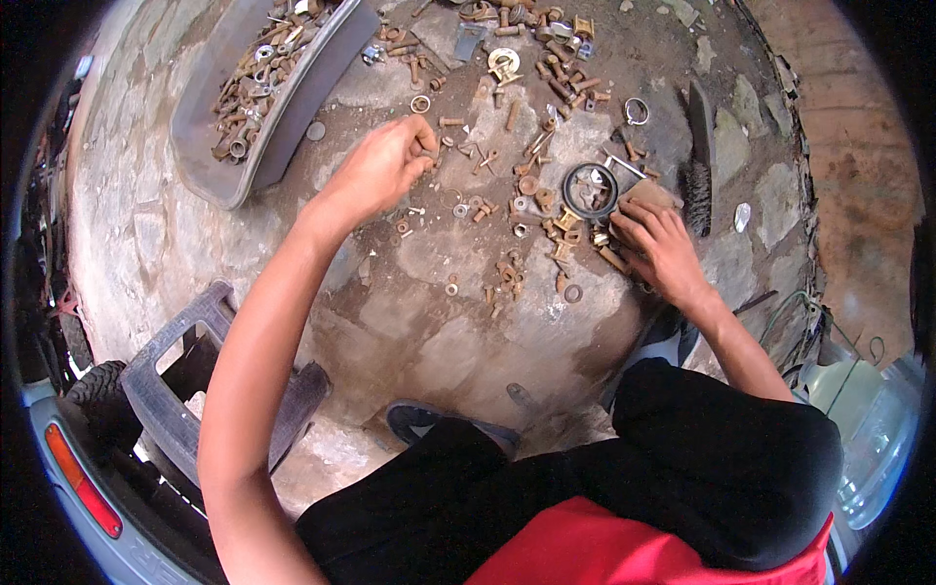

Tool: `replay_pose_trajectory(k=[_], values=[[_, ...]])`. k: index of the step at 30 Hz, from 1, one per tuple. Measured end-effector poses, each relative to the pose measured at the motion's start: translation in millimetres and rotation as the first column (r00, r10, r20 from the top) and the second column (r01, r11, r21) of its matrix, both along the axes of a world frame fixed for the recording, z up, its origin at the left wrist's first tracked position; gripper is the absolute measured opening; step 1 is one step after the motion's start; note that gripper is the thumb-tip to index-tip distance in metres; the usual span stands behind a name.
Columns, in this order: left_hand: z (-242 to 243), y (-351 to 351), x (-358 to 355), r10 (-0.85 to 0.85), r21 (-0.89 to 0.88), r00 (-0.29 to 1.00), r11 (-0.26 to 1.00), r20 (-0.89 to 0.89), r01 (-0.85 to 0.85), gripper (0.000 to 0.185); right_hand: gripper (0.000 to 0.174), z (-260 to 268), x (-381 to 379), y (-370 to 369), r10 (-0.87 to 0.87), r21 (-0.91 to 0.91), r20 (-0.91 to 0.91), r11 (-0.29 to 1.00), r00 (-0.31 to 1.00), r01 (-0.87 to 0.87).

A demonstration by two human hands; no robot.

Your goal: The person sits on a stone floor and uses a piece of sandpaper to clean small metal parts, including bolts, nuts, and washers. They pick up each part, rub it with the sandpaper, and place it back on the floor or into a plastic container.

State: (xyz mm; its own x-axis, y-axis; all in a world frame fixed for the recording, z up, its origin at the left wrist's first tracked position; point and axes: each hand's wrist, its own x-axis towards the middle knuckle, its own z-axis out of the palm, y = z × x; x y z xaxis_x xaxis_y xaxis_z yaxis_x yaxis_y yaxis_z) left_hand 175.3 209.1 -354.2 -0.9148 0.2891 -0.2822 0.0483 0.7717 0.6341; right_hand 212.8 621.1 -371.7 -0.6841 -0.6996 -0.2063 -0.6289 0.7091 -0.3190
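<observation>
My left hand (387, 162) is low over the stone floor, its thumb and fingers pinched together. Whether something small sits between the fingertips is hidden. Just right of it lie small rusty screws (486, 161), and a ring (420, 104) is above it. My right hand (656, 241) is lowered over metal parts, fingers slightly spread, beside a flat brown piece (651, 191). Its thumb is hidden, so its grip is unclear. Next to its fingertips, a black rubber-like ring (565, 191) encircles small metal parts. Brass-coloured fittings (567, 221) and a rusty bolt (613, 257) lie near that hand.
A grey plastic tray (191, 139) full of rusty hardware stands at upper left. More bolts (563, 80) are scattered ahead. A wire brush (700, 161) lies to the right. A plastic stool (175, 373) and a vehicle bumper (95, 512) are at left, a clear plastic container (870, 439) at right.
</observation>
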Motion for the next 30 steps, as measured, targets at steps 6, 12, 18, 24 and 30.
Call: replay_pose_trajectory(k=[6, 12, 18, 24, 30], values=[[-2, 16, 2, -0.058, 0.039, 0.991, 0.997, -0.124, 0.063, 0.02, 0.026, -15, -5, 5, -0.438, -0.253, 0.229, 0.836, 0.869, 0.488], [9, 64, 4, 0.13, 0.364, 0.917, 0.889, 0.378, -0.276, 0.018, 0.041, 16, -31, -42, -0.52, -0.517, 0.532, 0.427, 0.669, 0.742], [42, 119, 4, -0.007, 0.596, 0.974, 0.792, 0.228, -0.134, 0.014, 0.041, 51, -27, -95, -0.281, -0.575, 0.643, 0.438, 0.713, 0.691], [50, 135, 7, 0.144, 0.635, 0.95, 0.715, 0.276, -0.293, 0.019, 0.034, 55, -20, -101, -0.317, -0.64, 0.529, 0.459, 0.787, 0.615], [64, 140, 9, 0.152, 0.672, 0.825, 0.509, 0.545, -0.538, 0.018, 0.035, 46, -16, -83, -0.325, -0.697, 0.264, 0.586, 0.908, 0.413]])
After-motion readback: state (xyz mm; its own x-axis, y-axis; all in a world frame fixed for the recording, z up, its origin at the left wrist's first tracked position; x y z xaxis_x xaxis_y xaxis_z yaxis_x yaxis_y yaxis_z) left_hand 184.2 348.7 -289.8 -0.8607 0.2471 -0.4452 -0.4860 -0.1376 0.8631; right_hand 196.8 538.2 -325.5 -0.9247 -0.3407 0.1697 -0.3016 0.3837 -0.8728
